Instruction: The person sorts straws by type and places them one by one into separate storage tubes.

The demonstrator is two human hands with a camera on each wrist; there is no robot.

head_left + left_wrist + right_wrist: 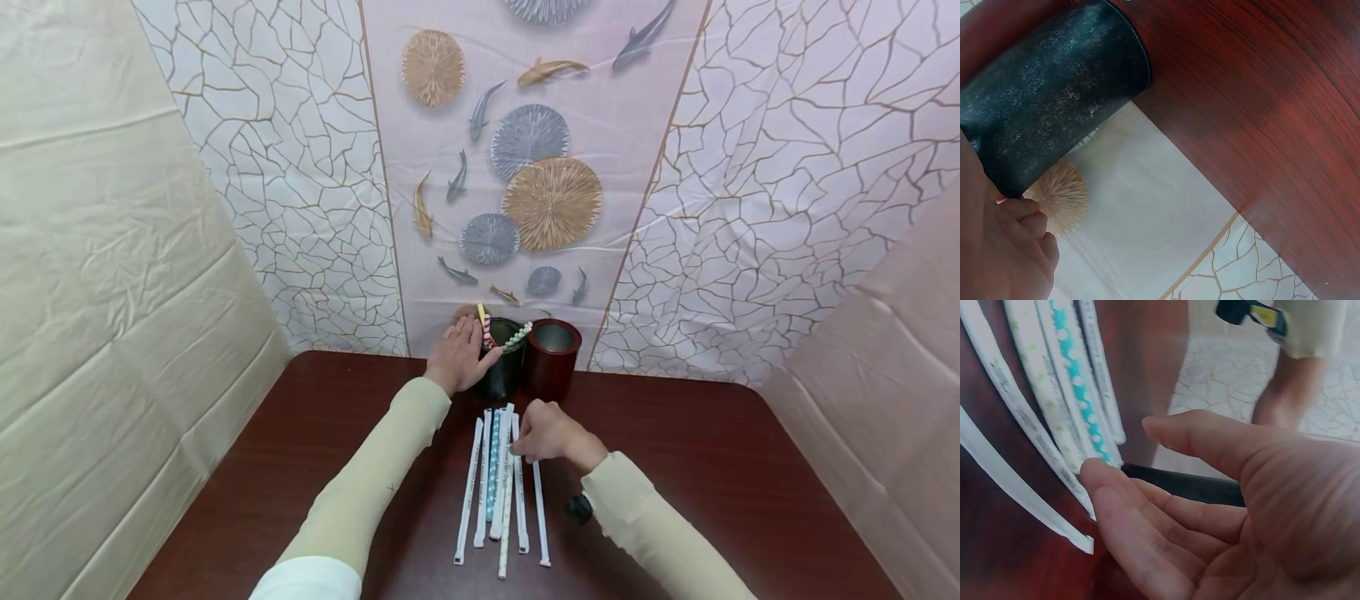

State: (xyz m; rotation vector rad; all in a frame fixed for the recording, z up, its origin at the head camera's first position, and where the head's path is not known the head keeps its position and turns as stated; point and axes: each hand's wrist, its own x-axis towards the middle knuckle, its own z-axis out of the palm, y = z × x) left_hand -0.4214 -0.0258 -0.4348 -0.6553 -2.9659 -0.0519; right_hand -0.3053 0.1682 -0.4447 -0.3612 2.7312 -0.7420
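My left hand holds the left side of the black cup, its thumb lying across the cup near the rim. From the left wrist, the cup's dark side shows above my bent fingers. A red-striped straw, a yellow straw and a green-striped straw stick out of this cup. Over the upper part of a row of straws hovers my right hand. Its thumb and fingers are apart with nothing between them. The row has several white-wrapped straws, a blue dotted straw and a green-spotted straw.
A dark red cup stands against the black cup's right side. The brown wooden table backs onto a patterned cloth wall, with cream cloth on the left.
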